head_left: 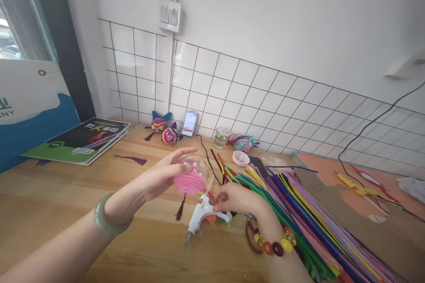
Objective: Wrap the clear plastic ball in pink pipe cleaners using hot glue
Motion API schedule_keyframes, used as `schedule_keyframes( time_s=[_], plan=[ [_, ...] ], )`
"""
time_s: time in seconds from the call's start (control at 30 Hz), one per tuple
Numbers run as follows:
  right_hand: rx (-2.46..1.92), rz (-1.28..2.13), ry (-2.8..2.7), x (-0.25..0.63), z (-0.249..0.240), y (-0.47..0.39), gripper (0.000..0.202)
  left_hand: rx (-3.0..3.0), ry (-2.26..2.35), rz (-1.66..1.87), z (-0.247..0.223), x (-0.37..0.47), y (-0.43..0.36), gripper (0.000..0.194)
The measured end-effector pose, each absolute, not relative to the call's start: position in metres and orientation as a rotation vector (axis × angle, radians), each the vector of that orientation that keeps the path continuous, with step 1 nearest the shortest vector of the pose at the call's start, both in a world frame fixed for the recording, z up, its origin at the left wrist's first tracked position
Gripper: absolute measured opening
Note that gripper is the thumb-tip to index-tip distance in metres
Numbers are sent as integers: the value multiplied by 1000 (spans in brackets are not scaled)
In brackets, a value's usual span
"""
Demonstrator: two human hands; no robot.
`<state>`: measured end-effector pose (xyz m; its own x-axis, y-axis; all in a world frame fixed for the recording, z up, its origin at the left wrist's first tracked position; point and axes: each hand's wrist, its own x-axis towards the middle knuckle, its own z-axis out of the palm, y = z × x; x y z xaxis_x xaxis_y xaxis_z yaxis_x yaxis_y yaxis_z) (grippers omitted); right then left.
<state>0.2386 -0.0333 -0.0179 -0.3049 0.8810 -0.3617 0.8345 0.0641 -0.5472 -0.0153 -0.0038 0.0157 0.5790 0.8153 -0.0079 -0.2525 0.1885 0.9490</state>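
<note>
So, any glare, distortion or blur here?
In the head view, pale glare marks the wall tiles and small highlights dot the clear-topped ball; the same head view shows slanting tile lines, perhaps from a wide lens, and a phone with a pixelated screen.

Soft, pale light here!
Window [9,37] glowing at ten o'clock, tiles [126,58] gleaming that way too, phone screen [190,123] pixelated at nine near centre, wide-lens stretch warping the edges

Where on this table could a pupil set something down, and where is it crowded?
The table shows bare wood between the magazine and the left forearm, and in front, between that forearm and the glue gun. It is crowded around the right hand, with coloured fuzzy stems to its right.
</note>
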Motion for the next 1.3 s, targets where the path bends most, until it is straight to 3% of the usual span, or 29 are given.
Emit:
schedule_keyframes(
  time_s=[0.1,0.23,0.47,0.7,0.83,1.03,1.3],
  plan=[
    [-1817,1137,-2328,235,-35,-26,23,1183,594,823,16,-16,-4,65],
    [-1754,1177,-2419,230,-46,-19,44,1218,576,836,16,-16,-4,67],
    [-1584,1473,-2313,234,-33,-21,24,1220,545,886,17,-17,-1,65],
    [-1167,1683,-1872,257,-12,-35,48,1164,509,982,19,-24,6,65],
    [-1005,1509,-1688,263,-5,-42,51,1156,527,993,19,-28,9,64],
    [-834,1211,-1510,243,17,-60,35,1140,534,1029,19,-27,9,67],
    [-1014,717,-1562,210,36,-88,23,1102,532,1068,22,-25,7,64]
  ],
)
